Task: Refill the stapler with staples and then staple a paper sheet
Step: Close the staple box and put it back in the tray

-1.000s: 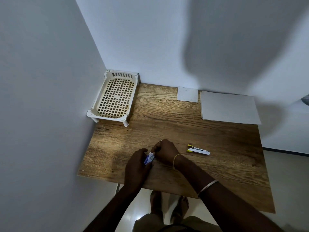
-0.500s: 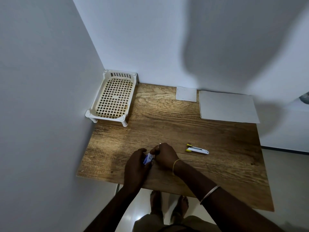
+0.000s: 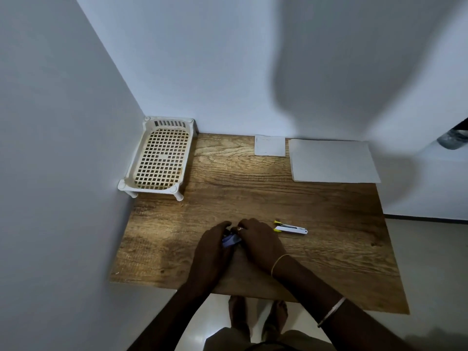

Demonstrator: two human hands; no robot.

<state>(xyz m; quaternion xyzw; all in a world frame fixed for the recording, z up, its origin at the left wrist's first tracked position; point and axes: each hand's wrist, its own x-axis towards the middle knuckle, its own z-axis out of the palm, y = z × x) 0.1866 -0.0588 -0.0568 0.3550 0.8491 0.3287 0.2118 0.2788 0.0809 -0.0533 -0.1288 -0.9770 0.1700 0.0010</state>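
Note:
A small blue and white staple box (image 3: 231, 240) is held between both hands near the table's front edge. My left hand (image 3: 212, 252) grips it from the left and below. My right hand (image 3: 258, 243) closes on it from the right, fingers pinching at its top. Most of the box is hidden by my fingers. A white stapler with yellow ends (image 3: 291, 228) lies flat on the wooden table (image 3: 329, 224), a short way right of my right hand. A large white paper sheet (image 3: 331, 160) lies at the back right, against the wall.
A cream plastic lattice tray on short legs (image 3: 159, 158) stands in the back left corner. A small white paper square (image 3: 269, 145) lies beside the large sheet. Walls close the left and back sides. My feet (image 3: 255, 317) show under the front edge.
Both hands stay together on the staple box, with the fingers shifting slightly over it. The stapler and papers have not moved.

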